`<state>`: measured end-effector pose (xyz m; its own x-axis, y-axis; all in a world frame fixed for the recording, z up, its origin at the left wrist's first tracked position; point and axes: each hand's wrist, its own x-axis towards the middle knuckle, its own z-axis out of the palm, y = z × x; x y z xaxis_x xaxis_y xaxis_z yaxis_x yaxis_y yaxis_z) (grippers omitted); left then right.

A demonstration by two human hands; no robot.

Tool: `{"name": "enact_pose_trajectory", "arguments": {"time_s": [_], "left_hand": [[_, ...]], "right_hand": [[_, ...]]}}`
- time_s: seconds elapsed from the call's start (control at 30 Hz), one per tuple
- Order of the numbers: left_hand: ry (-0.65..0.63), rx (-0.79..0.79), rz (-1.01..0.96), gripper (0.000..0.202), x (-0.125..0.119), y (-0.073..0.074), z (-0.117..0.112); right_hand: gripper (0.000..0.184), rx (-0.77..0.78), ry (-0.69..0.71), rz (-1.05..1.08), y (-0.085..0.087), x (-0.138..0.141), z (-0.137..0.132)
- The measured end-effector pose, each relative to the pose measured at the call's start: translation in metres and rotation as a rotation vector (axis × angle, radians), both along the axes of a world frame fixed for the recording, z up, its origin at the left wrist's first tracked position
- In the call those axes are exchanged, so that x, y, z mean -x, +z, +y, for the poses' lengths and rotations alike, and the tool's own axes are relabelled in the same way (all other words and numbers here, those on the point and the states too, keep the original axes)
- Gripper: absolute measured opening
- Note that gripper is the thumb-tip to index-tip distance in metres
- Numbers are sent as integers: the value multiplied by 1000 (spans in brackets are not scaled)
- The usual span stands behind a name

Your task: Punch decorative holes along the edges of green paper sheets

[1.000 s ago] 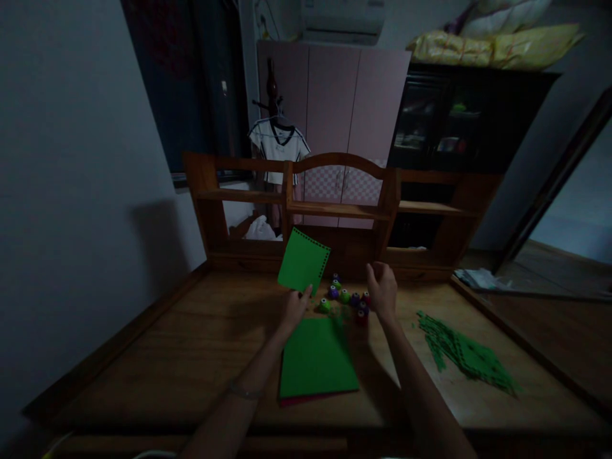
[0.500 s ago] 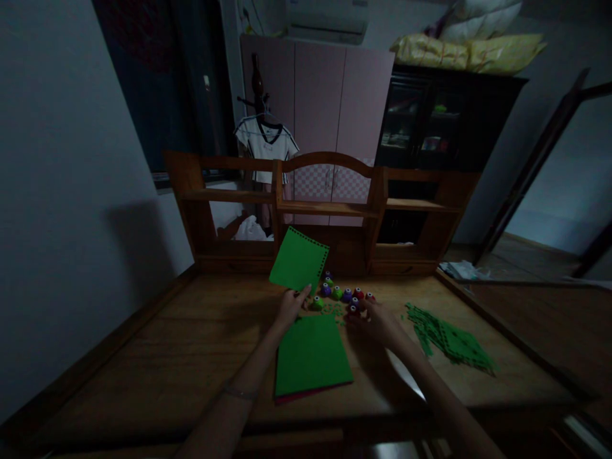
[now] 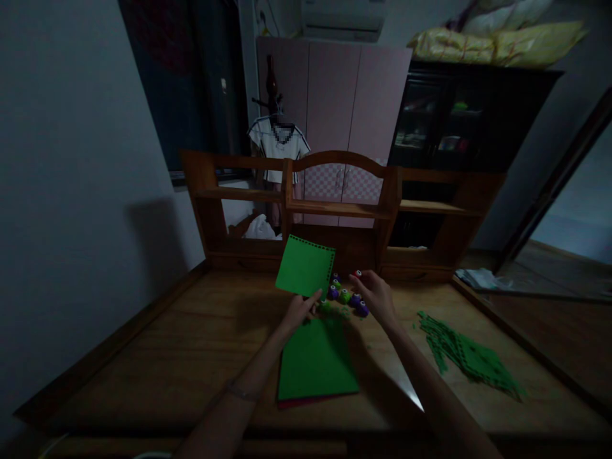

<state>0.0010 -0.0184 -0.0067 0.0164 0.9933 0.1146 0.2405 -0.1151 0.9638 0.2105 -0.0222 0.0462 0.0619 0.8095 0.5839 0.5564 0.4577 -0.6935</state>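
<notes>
My left hand (image 3: 301,312) is closed on the lower right corner of a green paper sheet (image 3: 306,264), which is raised and tilted. Small holes run along the sheet's top and right edges. Between the fingertips of my right hand (image 3: 375,293) is a small red craft punch (image 3: 358,274) with a white top, lifted to the right of the sheet. Below it on the table stand several purple punches (image 3: 362,308) and green punches (image 3: 345,296). Small green paper cut-outs (image 3: 344,312) lie in front of them. Nearest me is a stack of green paper (image 3: 316,363) with a reddish layer underneath.
A pile of punched green paper strips and sheets (image 3: 471,354) lies on the right of the wooden table (image 3: 191,357). A wooden shelf unit (image 3: 342,207) borders the back edge, and a wall (image 3: 86,223) stands at the left.
My right hand has picked up the red punch and moved up and away from the cluster towards the sheet's height. My left hand still holds the sheet. The view has shifted slightly.
</notes>
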Motion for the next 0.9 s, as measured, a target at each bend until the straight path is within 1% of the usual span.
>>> {"name": "enact_pose_trajectory", "arguments": {"time_s": [0.07, 0.13, 0.2, 0.27, 0.33, 0.47, 0.53, 0.63, 0.7, 0.8, 0.9], "left_hand": [[39, 10, -5, 55, 0, -2, 2], [84, 14, -18, 56, 0, -3, 2], [129, 25, -17, 57, 0, 0, 1], [162, 54, 0, 57, 0, 2, 1], [186, 82, 23, 57, 1, 3, 2], [205, 156, 98, 56, 4, 1, 3], [185, 162, 154, 56, 6, 2, 2], [126, 158, 213, 53, 7, 5, -1], [96, 169, 206, 50, 7, 9, -5], [92, 165, 169, 49, 6, 15, -10], [99, 141, 161, 50, 4, 17, -12]], "right_hand": [[37, 11, 36, 135, -10, 13, 6], [37, 43, 74, 243, -23, 24, 7], [37, 72, 122, 303, -34, 31, 5], [36, 82, 170, 341, -40, 34, 3], [36, 78, 193, 344, -40, 34, 2], [33, 53, 236, 272, -34, 32, -1], [31, 50, 262, 233, -33, 32, -3], [30, 46, 241, 169, -32, 35, -8], [29, 34, 234, 132, -31, 36, -10], [27, 15, 259, 89, -29, 36, -12], [27, 12, 255, 58, -28, 36, -12]]}}
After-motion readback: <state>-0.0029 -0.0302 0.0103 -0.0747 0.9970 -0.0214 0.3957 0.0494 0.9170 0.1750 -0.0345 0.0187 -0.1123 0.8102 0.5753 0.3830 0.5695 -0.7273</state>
